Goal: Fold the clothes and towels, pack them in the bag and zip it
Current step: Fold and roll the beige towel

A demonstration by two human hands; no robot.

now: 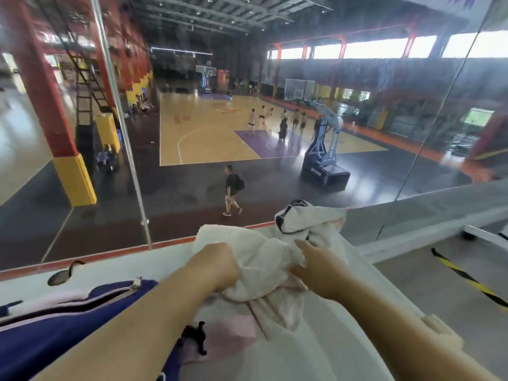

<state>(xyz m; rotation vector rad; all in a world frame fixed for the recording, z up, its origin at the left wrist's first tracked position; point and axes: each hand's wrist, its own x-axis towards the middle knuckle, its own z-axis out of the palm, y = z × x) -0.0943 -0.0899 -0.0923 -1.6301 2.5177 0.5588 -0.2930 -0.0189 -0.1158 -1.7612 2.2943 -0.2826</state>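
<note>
A crumpled white cloth (264,259) lies bunched on the white table (316,350) in front of me. My left hand (217,266) is closed on its left side. My right hand (319,269) grips its right side, fingers curled into the fabric. Behind it sits a white garment with a dark collar (299,218). A pale pink cloth (231,336) lies flat near me, under the white one. The blue bag (55,334) rests at the left, its zip (136,283) partly undone, a pale lining showing along the opening.
A glass wall (192,160) stands right behind the table and looks down on a basketball court with people. A small black object (196,335) lies by my left forearm. Black-and-yellow floor tape (467,279) runs at the right, beside the table's edge.
</note>
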